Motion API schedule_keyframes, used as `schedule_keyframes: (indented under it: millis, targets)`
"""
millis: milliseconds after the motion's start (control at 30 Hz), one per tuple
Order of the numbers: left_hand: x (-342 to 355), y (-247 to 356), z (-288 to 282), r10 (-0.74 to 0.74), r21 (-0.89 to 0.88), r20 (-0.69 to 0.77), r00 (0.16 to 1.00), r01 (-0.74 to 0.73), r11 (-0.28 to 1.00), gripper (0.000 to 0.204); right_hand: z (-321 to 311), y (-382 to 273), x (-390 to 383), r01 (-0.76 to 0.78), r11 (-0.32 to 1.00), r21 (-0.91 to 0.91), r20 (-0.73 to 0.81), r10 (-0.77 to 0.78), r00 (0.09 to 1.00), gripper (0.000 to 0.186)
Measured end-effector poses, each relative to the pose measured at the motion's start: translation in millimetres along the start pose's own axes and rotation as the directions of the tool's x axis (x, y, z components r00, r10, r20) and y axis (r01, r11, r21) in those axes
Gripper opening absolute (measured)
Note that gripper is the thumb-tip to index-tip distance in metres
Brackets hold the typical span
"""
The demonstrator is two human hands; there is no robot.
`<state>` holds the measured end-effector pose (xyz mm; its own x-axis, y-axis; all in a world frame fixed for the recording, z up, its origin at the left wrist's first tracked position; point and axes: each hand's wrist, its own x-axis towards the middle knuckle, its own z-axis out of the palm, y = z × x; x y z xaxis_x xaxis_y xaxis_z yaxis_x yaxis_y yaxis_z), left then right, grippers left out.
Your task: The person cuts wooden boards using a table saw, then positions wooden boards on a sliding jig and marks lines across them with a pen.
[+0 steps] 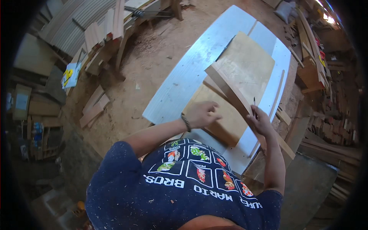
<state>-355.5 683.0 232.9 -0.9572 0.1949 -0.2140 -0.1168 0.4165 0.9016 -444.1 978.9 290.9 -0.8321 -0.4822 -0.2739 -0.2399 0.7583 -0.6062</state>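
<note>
My left hand (204, 114) is open, its fingers loosely bent and apart, over a tan panel (230, 128) near my body. Nothing shows in it. My right hand (261, 121) is closed around a slim, dark-tipped pencil (254, 101) that points upward. The same hand rests against a long wooden board (229, 89), which slants across the work surface from the upper left to the lower right. Beyond the board lies a larger tan sheet (251, 63). Both panels lie on a pale blue-white tabletop (183, 78). The right palm's contact with the board is partly hidden.
Lumber stacks (96, 36) and a yellow-and-white item (69, 76) stand at left. Loose wood offcuts (94, 107) lie on the dusty floor (147, 69). At right are more planks (310, 46) and a wood pile (333, 130).
</note>
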Motion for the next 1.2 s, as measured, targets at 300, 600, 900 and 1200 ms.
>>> schedule_keyframes:
  millis: [300, 600, 900, 1200]
  targets:
    - [-61, -28, -99, 0.045, -0.646, -0.42, 0.906, -0.334, 0.687, 0.069, 107, -75, -49, -0.108, 0.798, 0.592, 0.38, -0.159, 0.911, 0.043]
    - [-111, -57, -129, -0.384, -0.944, -0.329, 0.863, -0.295, 0.146, 0.047, 182, -156, -84, -0.035, 0.958, 0.286, 0.163, -0.012, 0.987, 0.042]
    - [-175, -172, -192, 0.0, -0.737, -0.388, 0.921, -0.311, 0.6, 0.064, 260, -221, -83, -0.108, 0.94, 0.323, 0.228, 0.033, 0.973, 0.041]
    - [-347, -257, -349, 0.026, -0.754, -0.198, 0.98, -0.169, 0.635, 0.084, 343, -344, -15, -0.122, 0.95, 0.288, 0.554, -0.061, 0.83, 0.047]
